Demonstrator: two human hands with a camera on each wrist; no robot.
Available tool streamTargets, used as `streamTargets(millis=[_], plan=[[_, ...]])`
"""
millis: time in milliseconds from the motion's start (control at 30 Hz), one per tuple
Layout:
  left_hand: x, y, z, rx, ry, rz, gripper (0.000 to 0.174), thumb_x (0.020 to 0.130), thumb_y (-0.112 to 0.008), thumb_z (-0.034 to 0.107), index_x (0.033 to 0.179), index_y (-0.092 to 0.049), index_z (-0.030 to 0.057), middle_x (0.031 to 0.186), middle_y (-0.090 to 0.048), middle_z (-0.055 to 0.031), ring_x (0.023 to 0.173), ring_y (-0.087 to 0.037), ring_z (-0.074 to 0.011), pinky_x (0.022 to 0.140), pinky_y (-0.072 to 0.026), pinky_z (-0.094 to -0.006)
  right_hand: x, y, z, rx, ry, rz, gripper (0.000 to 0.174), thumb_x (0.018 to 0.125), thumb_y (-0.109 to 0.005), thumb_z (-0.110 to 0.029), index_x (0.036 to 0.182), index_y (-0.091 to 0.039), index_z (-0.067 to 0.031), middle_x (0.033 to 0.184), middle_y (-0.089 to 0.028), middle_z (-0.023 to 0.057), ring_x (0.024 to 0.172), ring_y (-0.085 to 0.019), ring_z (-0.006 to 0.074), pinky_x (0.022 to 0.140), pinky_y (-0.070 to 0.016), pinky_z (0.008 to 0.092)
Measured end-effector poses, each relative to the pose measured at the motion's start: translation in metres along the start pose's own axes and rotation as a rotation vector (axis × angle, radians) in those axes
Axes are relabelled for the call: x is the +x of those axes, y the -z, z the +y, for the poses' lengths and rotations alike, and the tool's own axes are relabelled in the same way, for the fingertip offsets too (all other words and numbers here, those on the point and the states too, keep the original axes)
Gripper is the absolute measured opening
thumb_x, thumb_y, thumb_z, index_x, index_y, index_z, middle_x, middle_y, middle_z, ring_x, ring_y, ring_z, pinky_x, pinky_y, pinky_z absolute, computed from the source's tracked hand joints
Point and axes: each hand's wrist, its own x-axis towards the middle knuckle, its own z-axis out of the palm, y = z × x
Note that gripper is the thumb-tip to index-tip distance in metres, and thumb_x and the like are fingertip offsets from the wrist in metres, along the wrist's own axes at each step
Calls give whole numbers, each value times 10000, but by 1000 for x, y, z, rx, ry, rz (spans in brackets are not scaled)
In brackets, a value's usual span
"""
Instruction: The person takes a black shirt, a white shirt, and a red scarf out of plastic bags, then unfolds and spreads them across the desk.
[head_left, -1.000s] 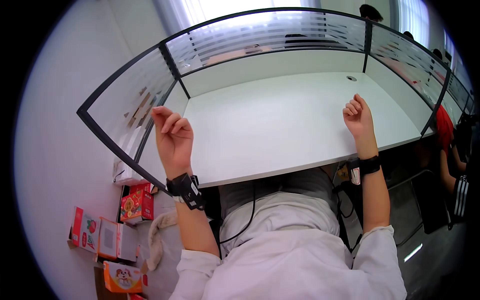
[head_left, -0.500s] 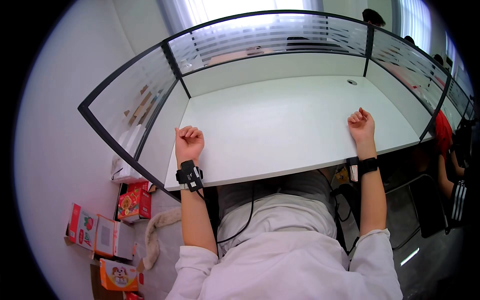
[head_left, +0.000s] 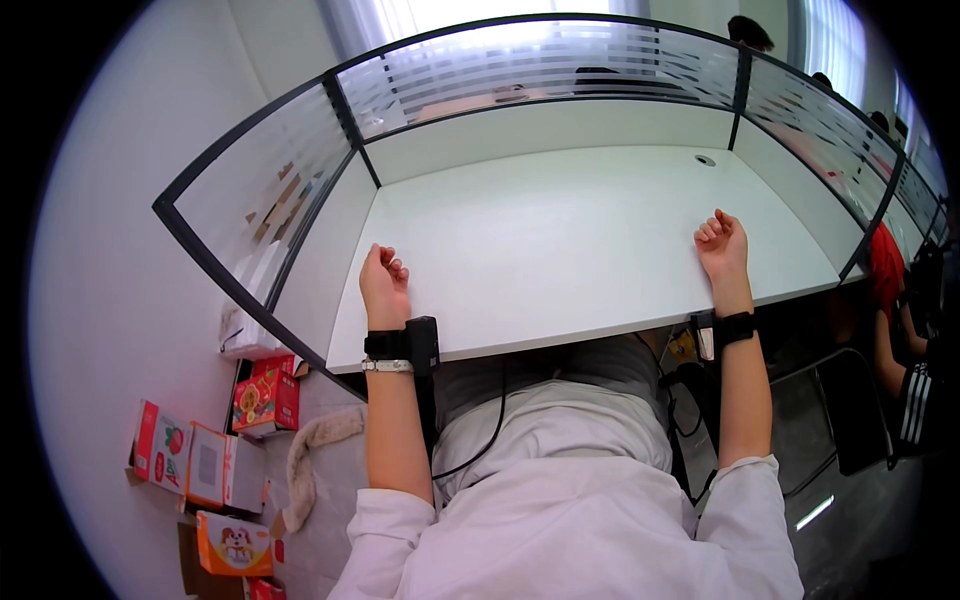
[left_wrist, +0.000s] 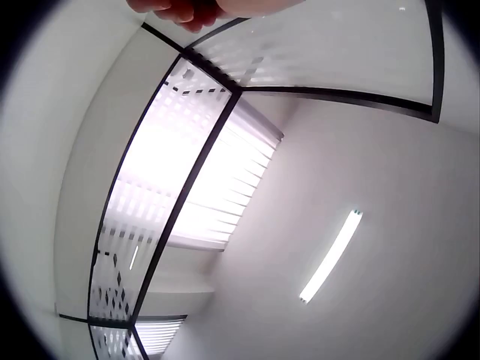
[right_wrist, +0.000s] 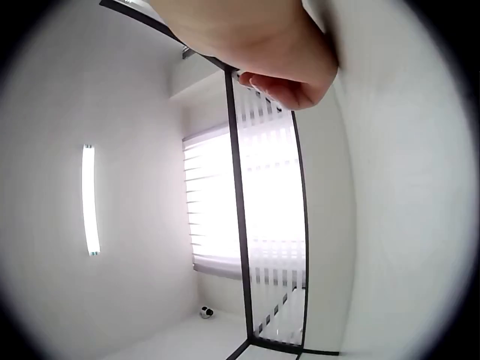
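Note:
My left hand (head_left: 385, 285) rests near the left front edge of the white desk (head_left: 550, 240), turned partly on its side, with fingers loosely curled around nothing. Over the right part of the desk lies my right hand (head_left: 722, 247), palm up, its fingers also bent loosely and holding nothing. In the left wrist view only some fingers (left_wrist: 176, 10) show at the top edge. The right wrist view has the right hand (right_wrist: 277, 52) low against the white desktop. Each wrist wears a black strap with a small camera box.
A black-framed partition (head_left: 545, 60) with striped glass surrounds the desk at the back and sides. A cable hole (head_left: 705, 160) sits at the back right. Several boxes, including a red carton (head_left: 267, 398), stand on the floor at left. A black chair (head_left: 850, 410) is at right.
Both hands have come down and toward the body from a raised position. The left hand has moved right and rolled onto its side; the right has shifted only slightly lately.

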Motion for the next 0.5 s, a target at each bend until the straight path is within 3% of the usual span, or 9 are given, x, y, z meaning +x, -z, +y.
streamTargets(millis=[67,267,400,500], plan=[[-1,-3,-1,40,61,-15,96,952,-554,169,898,-544,90,815,-572,-2,669,-490,-104,580,-406,-253,0,0,0,-16,1,8,81,915,-486,-102,904,-523,-31,616,-391,7,535,-342,127,531,-315,275],[-8,-11,1,130,89,-86,74,936,-564,161,898,-565,98,811,-587,-1,694,-504,-102,610,-417,-255,1,-2,0,-50,-5,-3,79,913,-493,-101,910,-524,-28,609,-390,4,530,-340,125,526,-316,277],[-8,-11,1,154,99,-131,100,950,-546,195,888,-560,117,805,-598,7,704,-516,-102,630,-417,-257,-1,-2,1,-78,-3,-14,81,915,-493,-96,924,-529,-24,612,-401,5,533,-355,130,526,-329,285],[-9,-11,2,162,110,-175,188,969,-517,222,798,-498,146,754,-572,15,675,-501,-93,627,-405,-252,-1,-3,2,-96,0,-8,86,916,-493,-98,937,-531,-24,619,-405,8,537,-362,135,526,-334,289]])
